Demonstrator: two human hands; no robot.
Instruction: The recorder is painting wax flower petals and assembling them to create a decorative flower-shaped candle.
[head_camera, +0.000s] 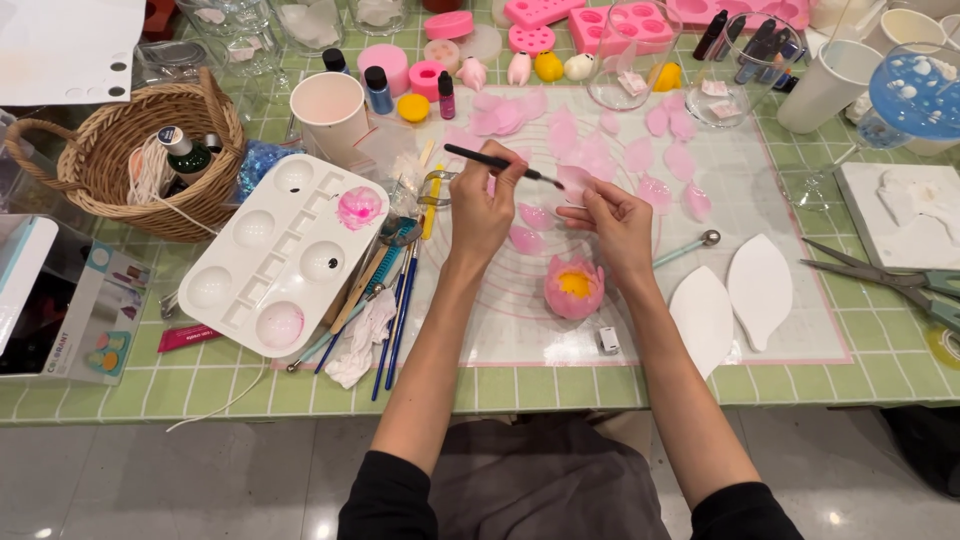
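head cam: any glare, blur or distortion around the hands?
Head view: even overhead light, soft shadows; left hand with brush and right hand with pink petal look sharp; glare only on the floor tiles and glass jars; slight wide-angle bowing at the table edge.

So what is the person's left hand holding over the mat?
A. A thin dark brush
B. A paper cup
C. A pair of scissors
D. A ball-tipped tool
A: the left hand grips a thin dark brush, its tip reaching the pink petal pinched in the right hand.
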